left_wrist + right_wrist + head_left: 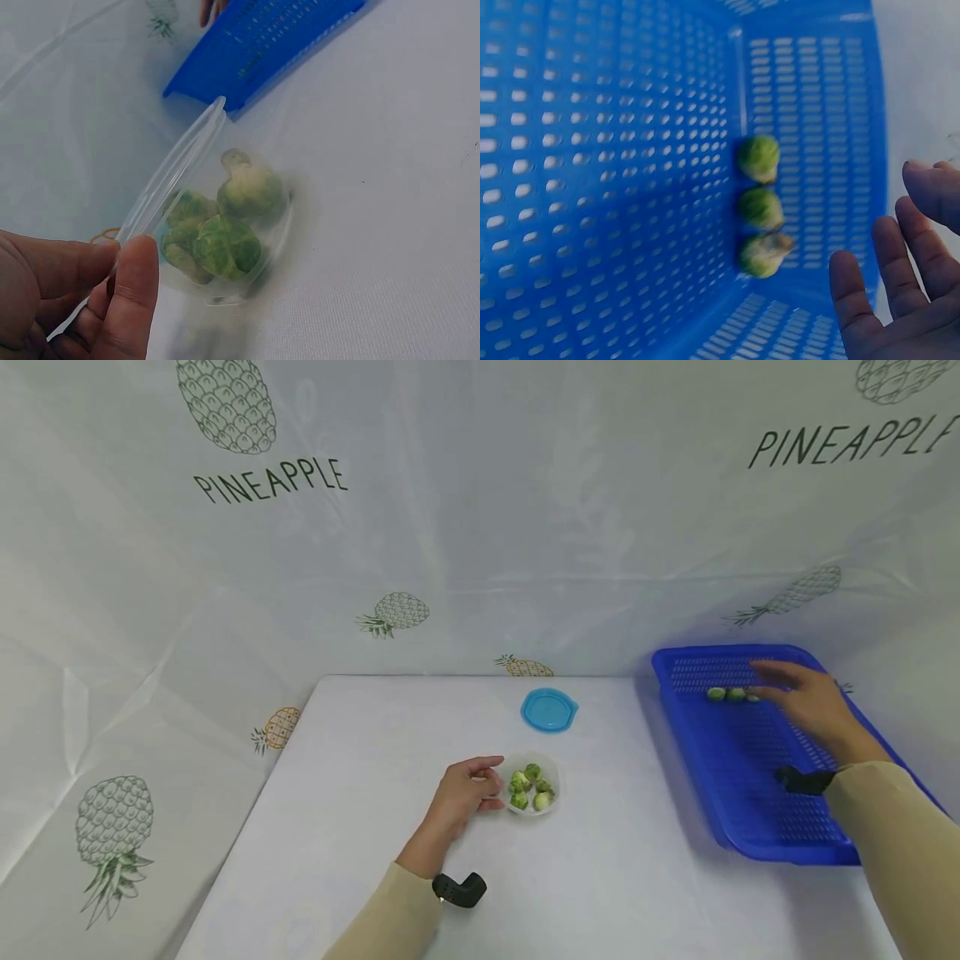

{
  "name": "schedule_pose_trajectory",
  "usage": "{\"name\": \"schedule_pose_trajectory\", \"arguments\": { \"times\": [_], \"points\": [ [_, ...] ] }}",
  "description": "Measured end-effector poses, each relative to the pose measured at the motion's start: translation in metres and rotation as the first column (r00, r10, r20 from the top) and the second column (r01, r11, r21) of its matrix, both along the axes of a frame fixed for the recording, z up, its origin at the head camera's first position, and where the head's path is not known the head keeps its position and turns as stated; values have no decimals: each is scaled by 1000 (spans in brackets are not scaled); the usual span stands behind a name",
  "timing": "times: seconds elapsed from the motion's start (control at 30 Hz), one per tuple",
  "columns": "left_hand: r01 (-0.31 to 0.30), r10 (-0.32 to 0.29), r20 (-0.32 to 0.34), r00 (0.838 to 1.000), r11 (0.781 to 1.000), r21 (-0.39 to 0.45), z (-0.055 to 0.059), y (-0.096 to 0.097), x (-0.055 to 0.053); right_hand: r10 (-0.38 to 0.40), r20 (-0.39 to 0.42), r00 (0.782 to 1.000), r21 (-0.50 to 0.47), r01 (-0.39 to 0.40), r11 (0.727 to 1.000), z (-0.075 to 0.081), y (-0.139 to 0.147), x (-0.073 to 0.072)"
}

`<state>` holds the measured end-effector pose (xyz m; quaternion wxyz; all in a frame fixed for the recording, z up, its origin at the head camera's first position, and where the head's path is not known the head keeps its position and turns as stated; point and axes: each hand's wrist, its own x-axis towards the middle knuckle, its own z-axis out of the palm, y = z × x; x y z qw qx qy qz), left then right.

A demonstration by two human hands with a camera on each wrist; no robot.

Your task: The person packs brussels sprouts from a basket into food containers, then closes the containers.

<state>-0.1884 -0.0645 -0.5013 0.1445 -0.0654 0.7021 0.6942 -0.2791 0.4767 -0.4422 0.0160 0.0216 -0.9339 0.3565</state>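
My left hand (459,795) pinches the near rim of a clear plastic container (169,174) between thumb and fingers. Several green Brussels sprouts (227,247) lie inside it. Over the far right part of a blue perforated basket (720,777), my right hand (813,706) is held with fingers spread, holding nothing. Three more Brussels sprouts (760,208) sit in a row along the basket's end wall, a short way from the right fingertips in the right wrist view.
A blue lid (549,710) lies flat on the white table (337,827), beyond the container. Behind the table hangs a pale sheet (510,527) printed with pineapples. The basket stands at the table's right side, its raised walls around the sprouts.
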Motion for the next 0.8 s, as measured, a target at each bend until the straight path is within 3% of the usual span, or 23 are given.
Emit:
{"name": "schedule_pose_trajectory", "arguments": {
  "times": [0.43, 0.67, 0.8],
  "points": [
    [10, -10, -1, 1000, 1000, 22, -4, 3, -1, -20, 88, 996, -27, 22, 999, -25, 26, -10],
    [14, -14, -11, 1000, 1000, 12, -3, 2, -2, -13, 144, 990, -33, 18, 999, -32, 29, -20],
    [9, -9, -5, 1000, 1000, 16, -3, 0, -3, 8, 137, 990, -4, -7, 1000, -36, 25, -26]
  ]
}}
